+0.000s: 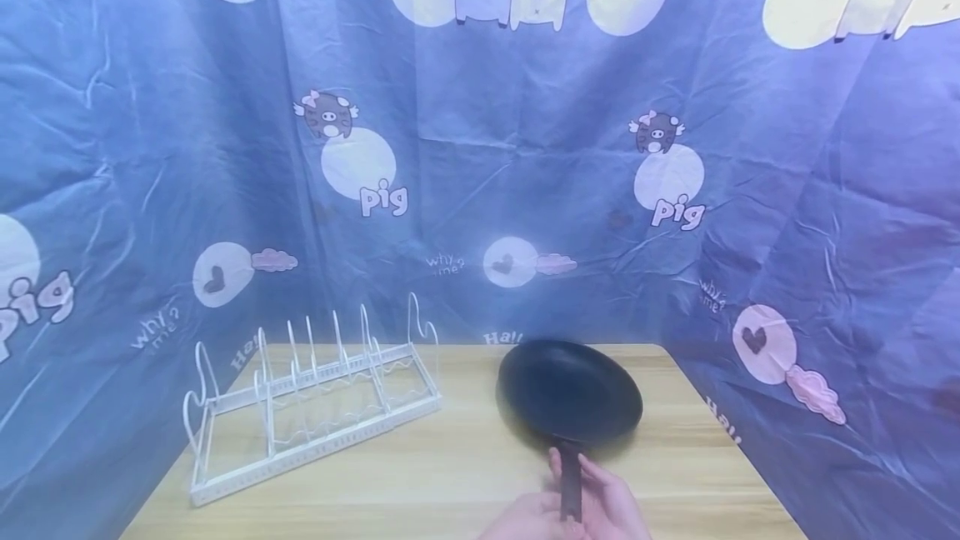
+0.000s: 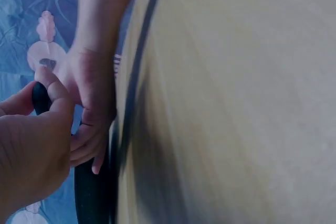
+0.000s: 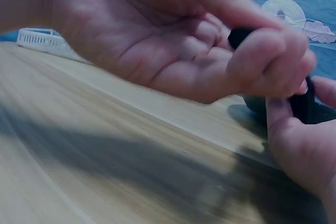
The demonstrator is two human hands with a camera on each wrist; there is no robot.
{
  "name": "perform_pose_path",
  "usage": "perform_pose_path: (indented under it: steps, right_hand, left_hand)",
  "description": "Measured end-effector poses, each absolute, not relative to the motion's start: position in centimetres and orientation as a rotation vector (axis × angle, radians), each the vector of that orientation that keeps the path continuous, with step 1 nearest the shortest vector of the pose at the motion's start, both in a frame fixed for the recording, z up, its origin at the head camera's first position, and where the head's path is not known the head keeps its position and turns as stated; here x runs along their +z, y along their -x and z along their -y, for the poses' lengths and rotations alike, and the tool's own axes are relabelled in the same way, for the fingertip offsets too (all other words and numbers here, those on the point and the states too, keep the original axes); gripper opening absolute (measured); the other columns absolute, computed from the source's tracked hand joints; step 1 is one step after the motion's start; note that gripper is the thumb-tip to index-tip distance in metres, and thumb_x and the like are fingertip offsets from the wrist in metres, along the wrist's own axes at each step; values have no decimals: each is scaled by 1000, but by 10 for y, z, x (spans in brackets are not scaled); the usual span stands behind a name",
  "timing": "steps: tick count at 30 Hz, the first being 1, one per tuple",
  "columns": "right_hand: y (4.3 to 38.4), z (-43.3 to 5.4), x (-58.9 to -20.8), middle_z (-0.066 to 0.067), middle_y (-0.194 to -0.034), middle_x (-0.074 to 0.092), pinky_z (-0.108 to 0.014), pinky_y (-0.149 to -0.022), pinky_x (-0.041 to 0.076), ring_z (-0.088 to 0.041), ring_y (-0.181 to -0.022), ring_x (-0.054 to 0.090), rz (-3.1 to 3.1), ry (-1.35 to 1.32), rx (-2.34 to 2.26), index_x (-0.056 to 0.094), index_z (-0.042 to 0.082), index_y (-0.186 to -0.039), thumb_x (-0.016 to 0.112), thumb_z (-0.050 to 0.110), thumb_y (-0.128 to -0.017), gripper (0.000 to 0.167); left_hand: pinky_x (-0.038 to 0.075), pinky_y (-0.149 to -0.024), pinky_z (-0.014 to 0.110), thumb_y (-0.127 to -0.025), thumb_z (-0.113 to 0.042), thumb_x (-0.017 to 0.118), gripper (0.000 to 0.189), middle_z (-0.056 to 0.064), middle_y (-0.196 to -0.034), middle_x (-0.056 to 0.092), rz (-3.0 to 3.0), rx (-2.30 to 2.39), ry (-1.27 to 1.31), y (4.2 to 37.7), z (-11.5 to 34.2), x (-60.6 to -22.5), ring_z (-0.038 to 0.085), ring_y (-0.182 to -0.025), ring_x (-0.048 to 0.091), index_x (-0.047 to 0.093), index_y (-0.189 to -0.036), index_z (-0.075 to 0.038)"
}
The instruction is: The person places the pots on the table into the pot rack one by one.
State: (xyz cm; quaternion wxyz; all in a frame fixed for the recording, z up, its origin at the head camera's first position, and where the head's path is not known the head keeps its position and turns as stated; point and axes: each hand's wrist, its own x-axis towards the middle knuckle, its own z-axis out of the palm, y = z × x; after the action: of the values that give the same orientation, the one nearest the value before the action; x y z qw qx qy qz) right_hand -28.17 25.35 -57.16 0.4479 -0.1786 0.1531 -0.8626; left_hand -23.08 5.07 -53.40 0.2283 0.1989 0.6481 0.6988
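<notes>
A black frying pan (image 1: 570,390) is at the right of the table in the head view, its handle (image 1: 572,486) pointing toward me. My left hand (image 1: 528,519) pinches the handle's end between thumb and fingers, as the left wrist view shows. Closer to the pan body, my right hand (image 1: 611,502) holds the handle, with thumb and fingertips on either side of it. Both hands are partly cut off by the head view's lower edge. A shadow falls on the wood below the pan; whether its base touches the table I cannot tell.
A white wire rack (image 1: 315,423) with upright loops stands at the table's left, set at an angle. Light wood-grain table (image 1: 450,473) lies between rack and pan. Blue cloth (image 1: 510,173) printed with cartoon pigs hangs behind and along both sides.
</notes>
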Motion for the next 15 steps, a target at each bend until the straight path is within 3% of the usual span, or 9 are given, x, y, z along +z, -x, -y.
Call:
perform_pose_path:
  steps: [5,8,13,15]
  right_hand:
    - [277,-248,-569,8,-142,74,-20,-98,57,-10,-131,70,-283,450,-2165,62,18,-151,27,42,-119,53]
    - [275,-244,-568,8,-144,73,-16,-107,52,-5,-132,69,-243,475,-2166,62,17,-152,32,42,-119,51]
    - [274,-241,-574,13,-144,72,-18,-93,59,-6,-122,74,-319,555,-2138,63,23,-152,35,43,-118,48]
    - [273,-239,-576,16,-144,72,-20,-94,59,-6,-122,73,-357,581,-2128,62,25,-152,36,44,-118,47]
  left_hand:
    - [60,-81,18,-97,-5,70,30,20,-107,82,-1730,1951,-484,226,-47,-522,8,-85,70,74,-123,9]
    - [60,-80,18,-98,-6,70,32,24,-108,81,-1699,1953,-510,226,-43,-519,7,-83,70,73,-125,10]
    - [57,-80,14,-99,-11,71,34,27,-115,80,-1737,1879,-605,231,-34,-528,4,-85,69,71,-126,11]
    - [56,-82,13,-99,-14,72,35,23,-118,81,-1791,1833,-626,231,-31,-533,2,-91,70,72,-126,8]
